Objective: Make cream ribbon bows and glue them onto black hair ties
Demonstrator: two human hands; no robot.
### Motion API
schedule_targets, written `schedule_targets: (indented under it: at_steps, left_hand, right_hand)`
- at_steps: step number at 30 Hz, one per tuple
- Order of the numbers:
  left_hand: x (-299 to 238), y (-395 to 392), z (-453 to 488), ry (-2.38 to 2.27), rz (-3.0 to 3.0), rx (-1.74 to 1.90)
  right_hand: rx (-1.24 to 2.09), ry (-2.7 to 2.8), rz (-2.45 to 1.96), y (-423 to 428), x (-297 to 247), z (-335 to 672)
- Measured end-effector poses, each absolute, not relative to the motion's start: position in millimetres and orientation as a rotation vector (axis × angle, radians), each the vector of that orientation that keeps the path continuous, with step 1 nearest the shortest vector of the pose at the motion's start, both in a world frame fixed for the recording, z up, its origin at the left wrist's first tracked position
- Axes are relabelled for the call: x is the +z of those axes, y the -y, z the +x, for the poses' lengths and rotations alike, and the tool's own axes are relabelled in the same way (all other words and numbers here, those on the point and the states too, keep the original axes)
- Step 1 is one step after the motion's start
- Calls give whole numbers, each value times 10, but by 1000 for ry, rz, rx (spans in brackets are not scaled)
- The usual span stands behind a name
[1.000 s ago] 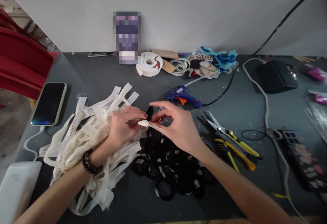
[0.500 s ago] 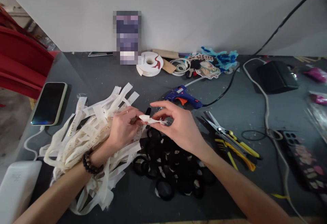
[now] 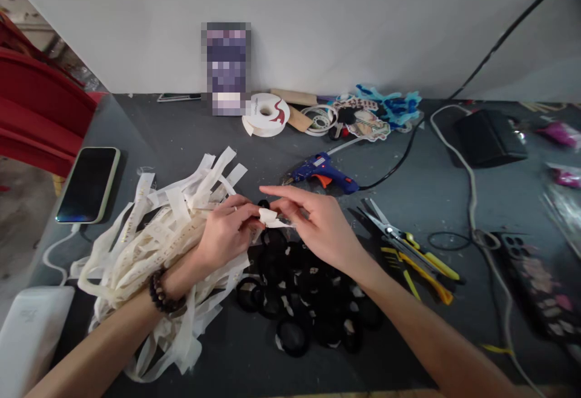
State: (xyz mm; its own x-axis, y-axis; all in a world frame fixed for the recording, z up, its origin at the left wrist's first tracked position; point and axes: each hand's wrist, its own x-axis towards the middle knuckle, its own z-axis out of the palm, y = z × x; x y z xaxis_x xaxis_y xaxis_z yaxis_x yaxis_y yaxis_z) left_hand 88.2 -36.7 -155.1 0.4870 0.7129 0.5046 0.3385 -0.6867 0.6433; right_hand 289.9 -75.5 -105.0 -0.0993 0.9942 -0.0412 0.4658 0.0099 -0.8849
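Both hands meet above the pile edges around a short piece of white ribbon, folded or knotted into a small bundle. My left hand pinches its left side, with a bit of black band showing behind the fingertips. The thumb and fingers of my right hand close on its right end, the index finger stretched out above. Beneath and left of my left hand lies a heap of cream ribbon strips, some printed. Black hair ties lie in a pile below the hands, several with white ribbon bits.
A blue glue gun lies beyond my right hand, its cord running right. Scissors and a yellow-handled tool lie to the right. A ribbon spool stands at the back. A phone and white power bank sit left.
The ribbon piece has shifted slightly right and down and turned between the fingers. My right hand has lowered a little, its thumb and fingers drawing closer on the ribbon.
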Motion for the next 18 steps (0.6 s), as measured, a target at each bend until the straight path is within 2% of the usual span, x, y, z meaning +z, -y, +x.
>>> schedule_targets:
  at_steps: [7,18]
  left_hand:
    - [-1534,336,870,-871,2255,1069]
    - [-1535,358,872,-1023,2113,1068]
  right_hand:
    - [1145,1610,-1496,793,-959,2890]
    - [981,1618,-1555,782,-997,2820]
